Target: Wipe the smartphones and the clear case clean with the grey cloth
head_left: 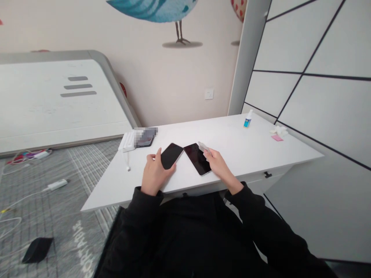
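Sleeves [139,222] — left hand [155,173] gripping phone [173,153] — right hand [218,163] gripping white item [203,147] by second phone [197,160].

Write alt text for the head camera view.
At a white desk, a person's left hand holds a black-screened smartphone, while the right hand holds a small whitish item at the edge of a second smartphone. A blue-labelled bottle stands farther back, toward the right.
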